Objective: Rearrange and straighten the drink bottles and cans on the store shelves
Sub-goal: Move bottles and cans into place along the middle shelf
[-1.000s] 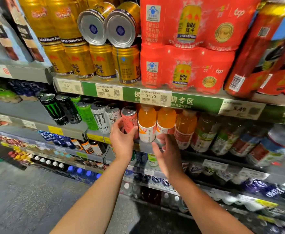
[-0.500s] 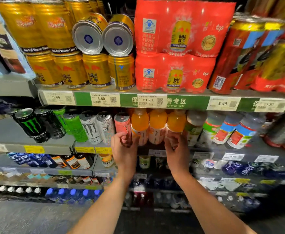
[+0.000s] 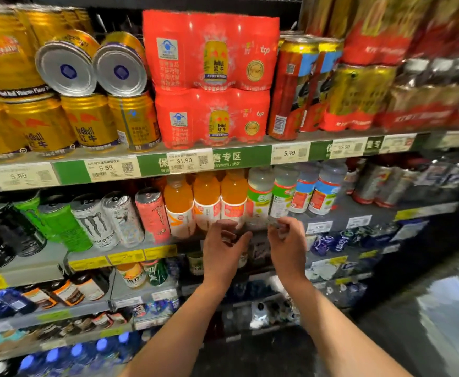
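Orange-filled plastic drink bottles (image 3: 206,202), three in a row with white and orange labels, standing upright on the grey middle shelf (image 3: 380,213), directly under the green price strip (image 3: 239,157) marked 31.90; just right of them, under the same strip, two clear plastic bottles with green and white labels (image 3: 259,202), then two more with blue and red labels (image 3: 326,191). Left of the orange bottles, a salmon-pink tall can (image 3: 152,213), two white and silver cans (image 3: 108,219), green cans (image 3: 59,221) and black cans (image 3: 2,235), all leaning in the wide-angle view. Above the green strip, gold squat cans (image 3: 89,121) stacked with two lying on their sides, silver bottoms outward, beside two stacked red shrink-wrapped multipacks (image 3: 209,77). Below the strip, both hands raised to the foot of the bottles: left hand (image 3: 224,251) with fingers spread and lightly bent, tips at the base of the rightmost orange bottle and the first green-labelled one, contact blurred, nothing clearly held; right hand (image 3: 288,246) with fingers (image 3: 280,225) curled at the base of the second green-labelled bottle, apparently pinching its bottom edge, though motion blur leaves the grip uncertain.
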